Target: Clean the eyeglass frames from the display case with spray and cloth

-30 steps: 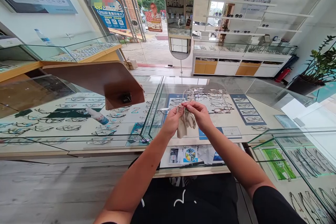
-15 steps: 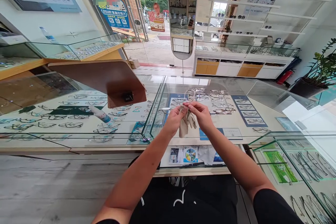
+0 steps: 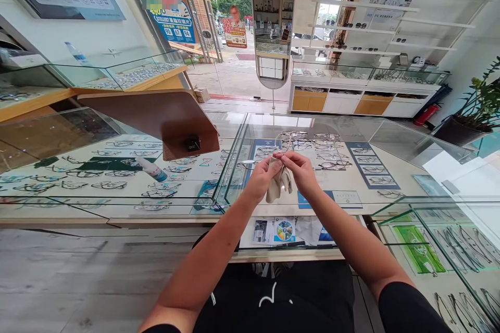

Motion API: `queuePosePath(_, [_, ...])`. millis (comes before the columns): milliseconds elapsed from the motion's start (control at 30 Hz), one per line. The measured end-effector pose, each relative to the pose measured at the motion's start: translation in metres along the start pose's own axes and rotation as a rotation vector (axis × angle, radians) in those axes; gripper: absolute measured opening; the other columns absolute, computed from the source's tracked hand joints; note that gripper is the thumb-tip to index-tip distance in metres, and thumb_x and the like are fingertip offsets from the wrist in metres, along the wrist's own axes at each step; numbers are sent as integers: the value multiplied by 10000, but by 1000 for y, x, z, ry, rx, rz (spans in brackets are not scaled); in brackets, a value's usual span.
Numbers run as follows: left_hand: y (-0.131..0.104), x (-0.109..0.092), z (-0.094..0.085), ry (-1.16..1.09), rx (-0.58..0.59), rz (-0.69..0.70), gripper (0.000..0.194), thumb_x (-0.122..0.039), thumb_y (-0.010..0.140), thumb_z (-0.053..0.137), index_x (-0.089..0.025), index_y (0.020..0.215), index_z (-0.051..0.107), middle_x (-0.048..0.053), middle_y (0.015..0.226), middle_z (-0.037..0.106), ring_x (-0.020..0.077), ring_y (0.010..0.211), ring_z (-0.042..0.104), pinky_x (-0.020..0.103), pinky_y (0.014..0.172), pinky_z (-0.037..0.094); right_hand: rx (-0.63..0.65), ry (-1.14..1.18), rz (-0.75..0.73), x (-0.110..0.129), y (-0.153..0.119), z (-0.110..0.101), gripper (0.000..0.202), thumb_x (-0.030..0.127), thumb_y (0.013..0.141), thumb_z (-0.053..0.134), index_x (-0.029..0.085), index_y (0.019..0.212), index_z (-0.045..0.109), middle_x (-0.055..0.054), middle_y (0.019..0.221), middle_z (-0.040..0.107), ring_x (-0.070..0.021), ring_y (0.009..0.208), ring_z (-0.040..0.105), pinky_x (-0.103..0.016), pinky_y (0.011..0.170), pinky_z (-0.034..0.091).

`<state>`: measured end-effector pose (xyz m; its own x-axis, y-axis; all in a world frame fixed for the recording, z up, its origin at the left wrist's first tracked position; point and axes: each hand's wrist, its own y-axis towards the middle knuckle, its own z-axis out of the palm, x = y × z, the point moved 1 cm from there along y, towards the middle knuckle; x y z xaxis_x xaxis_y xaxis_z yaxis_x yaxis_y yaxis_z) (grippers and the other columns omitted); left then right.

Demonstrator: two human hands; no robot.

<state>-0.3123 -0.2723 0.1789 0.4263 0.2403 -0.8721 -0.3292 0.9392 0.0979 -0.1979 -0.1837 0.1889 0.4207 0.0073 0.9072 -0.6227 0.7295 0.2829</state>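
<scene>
A beige cloth (image 3: 276, 190) hangs in folds between my two hands, above the glass display counter (image 3: 258, 210). My left hand (image 3: 262, 179) is closed on its upper part. Close beside it, the fingers of my right hand (image 3: 300, 170) are pinched together at the cloth's top edge. Thin rims of a pair of glasses (image 3: 284, 141) show just beyond my fingertips; whether the fingers hold them is unclear. Rows of eyeglass frames (image 3: 334, 165) lie in the counter behind my hands.
A brown tilted board (image 3: 156, 109) and a white bottle (image 3: 151, 168) stand at the left on the glass. An oval mirror (image 3: 272, 21) rises beyond the counter. At the right are another glass case (image 3: 417, 208), white sheets (image 3: 461, 182) and a potted plant (image 3: 464, 122).
The view has shifted very slightly. Both hands stay together at the cloth, whose hanging folds have changed shape a little.
</scene>
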Motion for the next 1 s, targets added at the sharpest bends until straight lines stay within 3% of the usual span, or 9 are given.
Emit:
queuePosePath(267, [1,0,-3,0,-2,-3,557,-608,793,942,-165,1097,799,52,909,779,187,820,715,294,772,555,-29,18,31,2,0,-3,249,538,793,931,307,876,884,-37,1053,861,-284,1113,764,-459,1066,573])
queuePosePath(500, [-4,-9,-4,78,135,-58,609,-473,755,999,-174,1235,774,74,1008,799,211,878,738,289,791,559,-68,19,86,7,1,-7,299,556,783,924,293,924,896,-51,1060,864,-277,1025,768,-438,968,599])
queuePosePath(700, [2,1,-3,89,6,24,559,-598,802,938,-182,1148,800,48,876,775,187,795,719,277,712,527,2,6,12,-4,1,-4,240,531,833,900,306,915,886,-42,1094,863,-294,1177,755,-465,1103,561])
queuePosePath(800, [3,2,-5,64,-20,37,567,-648,826,900,-168,1113,802,46,869,767,189,826,716,282,749,536,14,10,1,-3,1,-4,227,516,825,911,306,909,887,-39,1076,864,-286,1168,757,-457,1099,561])
queuePosePath(1000, [-1,-5,-6,65,123,-49,596,-517,785,976,-164,1224,782,69,995,791,198,881,722,283,795,541,-53,37,90,5,2,-7,296,554,785,927,297,929,896,-44,1052,863,-269,1011,775,-427,964,604])
